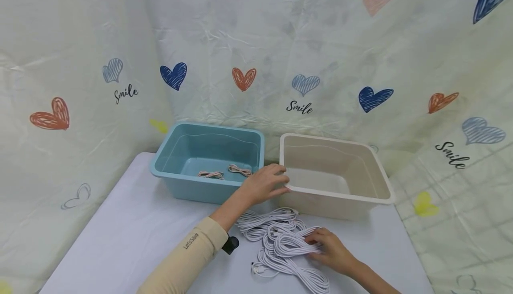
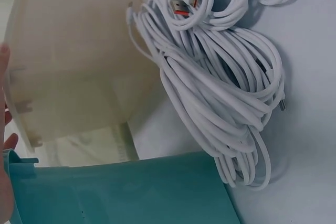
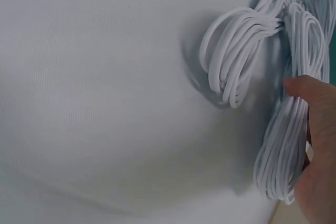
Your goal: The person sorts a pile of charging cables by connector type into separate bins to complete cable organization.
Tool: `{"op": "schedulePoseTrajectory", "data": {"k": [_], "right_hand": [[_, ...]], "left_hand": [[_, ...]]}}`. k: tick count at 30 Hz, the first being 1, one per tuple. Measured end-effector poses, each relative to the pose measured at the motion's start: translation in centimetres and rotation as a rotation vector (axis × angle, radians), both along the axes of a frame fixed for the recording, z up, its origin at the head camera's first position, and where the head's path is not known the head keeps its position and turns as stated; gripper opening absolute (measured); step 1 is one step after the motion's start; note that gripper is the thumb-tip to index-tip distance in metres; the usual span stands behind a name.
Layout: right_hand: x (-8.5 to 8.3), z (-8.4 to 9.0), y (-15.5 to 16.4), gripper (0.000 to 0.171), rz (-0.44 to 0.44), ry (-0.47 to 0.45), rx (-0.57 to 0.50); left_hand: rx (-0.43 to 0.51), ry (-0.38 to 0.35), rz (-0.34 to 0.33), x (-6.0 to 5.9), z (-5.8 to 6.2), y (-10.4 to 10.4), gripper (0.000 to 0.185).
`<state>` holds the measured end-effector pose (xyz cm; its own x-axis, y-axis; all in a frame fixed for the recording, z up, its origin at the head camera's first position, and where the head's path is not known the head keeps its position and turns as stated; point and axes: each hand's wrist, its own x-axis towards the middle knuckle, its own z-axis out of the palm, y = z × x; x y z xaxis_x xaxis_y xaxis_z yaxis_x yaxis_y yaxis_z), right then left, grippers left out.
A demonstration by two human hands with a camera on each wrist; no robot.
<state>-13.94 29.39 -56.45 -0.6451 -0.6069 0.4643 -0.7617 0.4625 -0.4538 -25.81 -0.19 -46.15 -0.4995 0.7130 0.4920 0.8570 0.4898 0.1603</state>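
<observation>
Near the front left corner of the beige bin (image 1: 324, 202), my left hand (image 1: 262, 184) reaches over, its loosely bent fingers at the rim. It also overlaps the right end of the blue bin (image 1: 196, 190) in the head view. My right hand (image 1: 331, 251) grips a coiled white cable (image 1: 291, 244), thumb on one side of the bundle, as the right wrist view shows. More coiled white cables (image 2: 210, 93) lie in a heap on the table in front of the bins. Some USB plugs (image 2: 180, 8) stick out of the coils.
Two small pinkish cable bundles (image 1: 210, 175) lie inside the blue bin. The bins stand side by side on a white-covered table (image 1: 116, 236), against a curtain (image 1: 256, 31) printed with hearts. A black strap piece (image 1: 230, 244) sits at the left wrist.
</observation>
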Motion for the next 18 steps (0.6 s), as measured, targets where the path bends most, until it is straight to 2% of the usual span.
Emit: {"op": "schedulePoseTrajectory", "data": {"k": [8,18], "right_hand": [[-0.1,1.9,0.7,0.045,0.011,-0.032,-0.021],[-0.6,5.2,1.5,0.044,0.017,-0.021,-0.020]], "left_hand": [[0.026,-0.119,0.005,0.0,0.1,0.0,0.025],[-0.098,-0.104,0.030,0.3,0.8,-0.1,0.024]]}}
